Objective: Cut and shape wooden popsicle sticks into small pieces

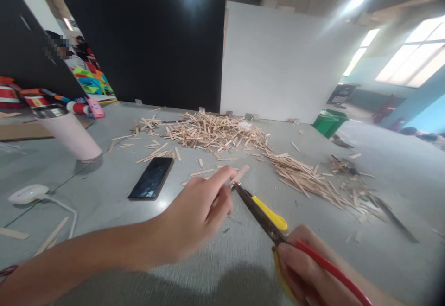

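My left hand pinches a small wooden stick between thumb and forefinger above the grey table. My right hand grips the yellow and red handles of a pair of scissors, whose dark blades point up and left, with the tips touching the stick right by my fingertips. A large heap of wooden sticks lies further back on the table, and a second heap of cut pieces lies to the right.
A black phone lies face up left of my hand. A pink tumbler stands at the left, a white device with a cable near it. A green bin stands beyond the table. Another person sits far left.
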A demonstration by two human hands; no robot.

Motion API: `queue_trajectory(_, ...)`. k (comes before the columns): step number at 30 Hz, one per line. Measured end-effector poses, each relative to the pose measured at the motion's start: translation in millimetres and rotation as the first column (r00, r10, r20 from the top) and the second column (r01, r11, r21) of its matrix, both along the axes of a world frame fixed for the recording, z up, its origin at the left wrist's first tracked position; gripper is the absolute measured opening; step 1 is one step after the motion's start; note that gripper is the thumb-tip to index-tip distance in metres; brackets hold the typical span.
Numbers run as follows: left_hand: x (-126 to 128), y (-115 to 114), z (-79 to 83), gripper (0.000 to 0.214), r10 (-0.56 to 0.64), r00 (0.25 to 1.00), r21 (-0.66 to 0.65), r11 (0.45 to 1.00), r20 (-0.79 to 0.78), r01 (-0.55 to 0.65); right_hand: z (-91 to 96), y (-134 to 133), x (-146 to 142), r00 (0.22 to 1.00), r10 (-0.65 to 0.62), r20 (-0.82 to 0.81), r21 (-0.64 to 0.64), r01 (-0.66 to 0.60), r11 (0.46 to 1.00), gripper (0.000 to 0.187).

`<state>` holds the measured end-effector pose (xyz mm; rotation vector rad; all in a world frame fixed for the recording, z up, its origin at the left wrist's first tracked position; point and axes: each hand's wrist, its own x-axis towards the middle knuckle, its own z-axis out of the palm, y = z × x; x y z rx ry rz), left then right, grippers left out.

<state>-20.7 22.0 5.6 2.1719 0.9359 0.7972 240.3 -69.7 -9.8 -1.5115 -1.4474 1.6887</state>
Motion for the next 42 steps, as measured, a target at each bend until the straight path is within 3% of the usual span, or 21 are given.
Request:
queue_trajectory(6, -2, 12, 3.4, 0.012, 0.000, 0.994, 0.045, 0.999, -0.107, 0.004, -4.4, 17, -3, 0.993, 0.081, 0.085, 0.032, -0.084, 0.996, 0.072)
queue_trajectory(12, 6, 33, -9.2, 0.028, 0.057, 0.969, 0.059, 0.997, -0.239, -0.044, -28.5, 38, -1, 0.996, 0.059, -0.068, 0.031, -0.057, 0.998, 0.075)
queue_trajectory(16, 7, 39, -11.7, 0.033, 0.066, 0.959, 0.081, 0.996, -0.276, -0.045, -33.9, 43, 0, 0.995, 0.056, -0.086, 0.033, -0.053, 0.998, 0.075)
queue_trajectory(20, 4, 38, -8.6, 0.030, 0.029, 0.972, -0.001, 1.000, -0.232, -0.030, -31.1, 43, 0, 0.997, 0.042, -0.060, 0.030, -0.041, 0.999, 0.075)
queue_trajectory(27, 4, 34, -3.9, 0.021, -0.016, 0.997, -0.305, 0.952, -0.073, -0.007, -23.0, 40, -1, 0.989, 0.115, -0.093, 0.097, -0.106, 0.990, 0.069)
queue_trajectory(33, 3, 29, -0.1, 0.021, -0.016, 0.998, -0.254, 0.967, -0.056, 0.001, -23.9, 35, 3, 0.990, 0.079, -0.118, 0.061, -0.072, 0.996, 0.069)
queue_trajectory(42, -2, 21, 5.3, 0.024, -0.032, 0.998, -0.248, 0.969, -0.058, 0.016, -26.3, 31, 21, 0.973, 0.142, -0.180, 0.037, -0.137, 0.990, 0.069)
